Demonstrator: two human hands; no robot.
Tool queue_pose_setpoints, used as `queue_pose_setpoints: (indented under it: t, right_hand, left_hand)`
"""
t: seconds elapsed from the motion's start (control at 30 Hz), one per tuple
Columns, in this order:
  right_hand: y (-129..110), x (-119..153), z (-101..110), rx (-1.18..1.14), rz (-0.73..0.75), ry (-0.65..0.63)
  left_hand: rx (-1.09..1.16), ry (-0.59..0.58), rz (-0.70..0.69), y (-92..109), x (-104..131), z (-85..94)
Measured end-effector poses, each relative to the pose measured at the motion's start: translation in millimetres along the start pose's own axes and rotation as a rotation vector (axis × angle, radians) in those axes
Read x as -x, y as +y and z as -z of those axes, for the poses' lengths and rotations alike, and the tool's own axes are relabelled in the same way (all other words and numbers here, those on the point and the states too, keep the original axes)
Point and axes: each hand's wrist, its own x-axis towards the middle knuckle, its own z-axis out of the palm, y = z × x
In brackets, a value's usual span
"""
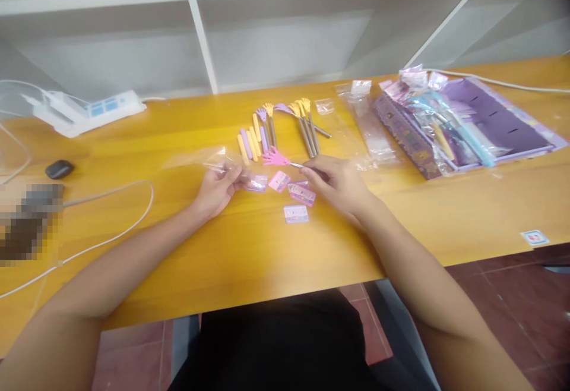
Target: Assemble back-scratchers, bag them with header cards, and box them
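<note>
My left hand point(220, 189) is closed on a clear plastic bag point(218, 158) with a small purple label card point(257, 183) at its end. Between the thumb and fingers of my right hand point(336, 183) is the metal rod of a pink hand-shaped back scratcher point(276, 157), its palm pointing left toward the bag. Under and between my hands lie several small printed cards, among them a pink one point(279, 181) and a lilac one point(296, 214). Just beyond are yellow and purple handle sticks point(250, 138) and more hand-shaped scratchers point(307, 120) on grey rods.
A purple box point(499, 114) with bagged items stands at the right, with clear bags point(371, 129) beside it. On the left are a white power strip point(98, 109), a black mouse-like object point(59, 169) and a loose white cable point(133, 218). White shelving rises behind the wooden table point(249, 272).
</note>
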Motion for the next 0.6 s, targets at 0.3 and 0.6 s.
queue_pose_setpoints:
  t: [0.3, 0.6]
  right_hand:
    - [5.9, -1.4, 0.7, 0.049, -0.085, 0.003]
    - [3.1, -1.1, 2.8, -0.069, 0.104, -0.134]
  left_hand:
    - [0.028, -0.082, -0.009, -0.7, 1.1, 0.5]
    - [0.001, -0.086, -0.026, -0.3, 1.5, 0.1]
